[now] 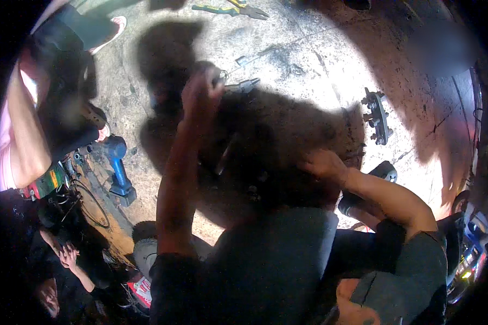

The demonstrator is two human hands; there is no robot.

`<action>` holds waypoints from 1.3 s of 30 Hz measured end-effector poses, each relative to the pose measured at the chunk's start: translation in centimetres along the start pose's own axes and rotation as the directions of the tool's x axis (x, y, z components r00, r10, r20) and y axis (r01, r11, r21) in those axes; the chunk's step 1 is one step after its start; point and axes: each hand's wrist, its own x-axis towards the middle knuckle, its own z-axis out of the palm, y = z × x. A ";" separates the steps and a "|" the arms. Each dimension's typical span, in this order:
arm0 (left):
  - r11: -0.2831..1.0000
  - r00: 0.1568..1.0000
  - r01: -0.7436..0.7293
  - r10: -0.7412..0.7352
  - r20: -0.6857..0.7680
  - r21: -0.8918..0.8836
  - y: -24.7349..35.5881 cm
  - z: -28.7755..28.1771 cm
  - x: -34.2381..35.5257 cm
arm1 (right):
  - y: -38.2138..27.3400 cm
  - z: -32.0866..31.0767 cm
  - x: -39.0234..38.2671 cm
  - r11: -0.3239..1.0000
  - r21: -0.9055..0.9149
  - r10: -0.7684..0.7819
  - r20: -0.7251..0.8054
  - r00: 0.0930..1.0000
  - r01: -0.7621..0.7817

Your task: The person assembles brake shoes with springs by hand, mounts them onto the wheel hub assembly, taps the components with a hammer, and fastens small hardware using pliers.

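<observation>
My left hand (205, 86) is closed around a metal tool, whose pliers-like head (245, 85) shows past my fingers in the light. A thin line stretches from near that hand toward the upper right. My right hand (321, 165) is low over the shadowed floor, fingers loosely bent and apart, with nothing visible in them. A slim metal piece (225, 155) lies in shadow between my arms. Right of my hands is a black bracket with bolts (378, 116). Yellow-and-black pliers (230, 11) lie at the top.
A blue cordless tool (119, 170) stands at left among cables and tools on a board (111, 227). Another person (30, 119) is close at the left, another's clasped hands (69, 255) show at lower left. A dark tire (143, 246) is below the board.
</observation>
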 end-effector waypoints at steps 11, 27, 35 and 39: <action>0.992 1.000 0.002 -0.003 -0.009 -0.128 0.8 4.7 2.5 | -1.8 3.5 -3.2 0.988 0.151 -0.027 0.173 0.984 0.000; 0.953 0.952 -0.303 0.302 0.057 0.016 7.4 9.2 3.7 | 1.2 0.1 -1.9 0.997 0.072 -0.004 -0.261 0.965 0.024; 0.952 0.943 -0.299 0.283 0.174 0.069 7.9 8.7 4.3 | 1.2 -3.1 -0.4 0.981 0.164 0.150 -0.324 0.934 -0.101; 0.961 0.946 -0.269 0.252 0.205 0.062 9.3 8.2 4.4 | 3.6 -1.2 1.2 0.962 0.163 0.271 -0.667 0.693 -0.220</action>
